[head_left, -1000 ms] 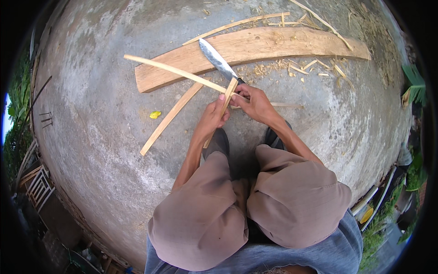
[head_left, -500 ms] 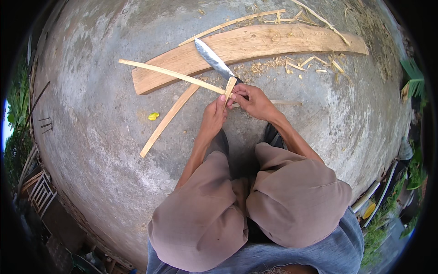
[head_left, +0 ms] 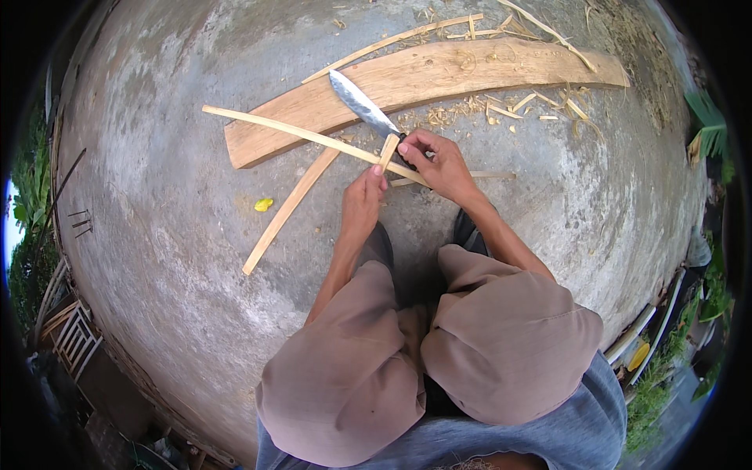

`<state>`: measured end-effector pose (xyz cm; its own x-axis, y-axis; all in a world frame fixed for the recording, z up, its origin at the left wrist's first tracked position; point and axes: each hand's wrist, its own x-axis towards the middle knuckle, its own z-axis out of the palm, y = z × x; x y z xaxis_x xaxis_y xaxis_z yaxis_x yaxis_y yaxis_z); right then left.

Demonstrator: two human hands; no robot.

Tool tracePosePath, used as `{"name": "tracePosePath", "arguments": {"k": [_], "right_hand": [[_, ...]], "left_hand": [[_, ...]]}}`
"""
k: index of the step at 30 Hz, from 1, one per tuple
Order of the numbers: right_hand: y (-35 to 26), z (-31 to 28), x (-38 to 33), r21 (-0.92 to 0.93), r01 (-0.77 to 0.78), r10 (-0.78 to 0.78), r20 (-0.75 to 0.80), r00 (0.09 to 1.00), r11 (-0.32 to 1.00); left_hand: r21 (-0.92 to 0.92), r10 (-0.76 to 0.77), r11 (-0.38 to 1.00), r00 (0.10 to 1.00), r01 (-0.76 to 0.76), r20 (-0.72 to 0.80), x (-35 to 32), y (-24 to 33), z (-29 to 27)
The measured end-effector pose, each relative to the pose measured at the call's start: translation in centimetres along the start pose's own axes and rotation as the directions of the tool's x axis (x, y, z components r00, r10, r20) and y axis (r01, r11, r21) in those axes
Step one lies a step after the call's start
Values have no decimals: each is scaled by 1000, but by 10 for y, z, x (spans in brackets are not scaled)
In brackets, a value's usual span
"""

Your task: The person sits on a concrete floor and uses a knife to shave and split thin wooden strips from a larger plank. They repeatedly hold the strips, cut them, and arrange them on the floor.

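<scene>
My left hand [head_left: 361,205] pinches a short wooden piece [head_left: 389,147] where it crosses a long, thin wooden strip [head_left: 274,124]. The strip reaches out to the left, and its near end passes toward my other hand. My right hand [head_left: 445,168] is closed round the dark handle of a knife; most of the handle is hidden by the fingers. The knife's wide blade [head_left: 359,100] points up and left over a thick wooden plank [head_left: 462,69]. Whether the right fingers also touch the strip I cannot tell.
Another flat strip [head_left: 288,213] lies on the concrete floor [head_left: 172,204] at left, near a small yellow thing [head_left: 263,204]. Behind the plank lies a long thin stick [head_left: 392,45]. Shavings [head_left: 501,110] are scattered along the plank. A thin strip [head_left: 493,175] lies right of my hands.
My right thumb has come away from the crossing of the two pieces, and the hand with the knife sits slightly higher. More of the long strip's near end now shows.
</scene>
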<state>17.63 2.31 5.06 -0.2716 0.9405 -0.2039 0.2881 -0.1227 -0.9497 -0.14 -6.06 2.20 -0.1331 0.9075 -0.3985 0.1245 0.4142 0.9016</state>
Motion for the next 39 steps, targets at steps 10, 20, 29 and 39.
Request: {"name": "tracePosePath", "arguments": {"k": [10,20,29,39], "right_hand": [[-6,-1,10,-17,165,-165,-178,970,986],[-50,-6,-4,10,-276,237,485,842,961],[-70,14,4,-241,243,-141,377,915,940],[-49,8,12,-62,52,-30,319,947,997]], "left_hand": [[101,79,992,997,-78,-2,0,-4,1],[-336,-138,918,962,213,234,-4,37,-15],[-307,-83,944,986,123,141,5,35,-28],[-382,-87,910,974,163,208,2,41,-14]]}}
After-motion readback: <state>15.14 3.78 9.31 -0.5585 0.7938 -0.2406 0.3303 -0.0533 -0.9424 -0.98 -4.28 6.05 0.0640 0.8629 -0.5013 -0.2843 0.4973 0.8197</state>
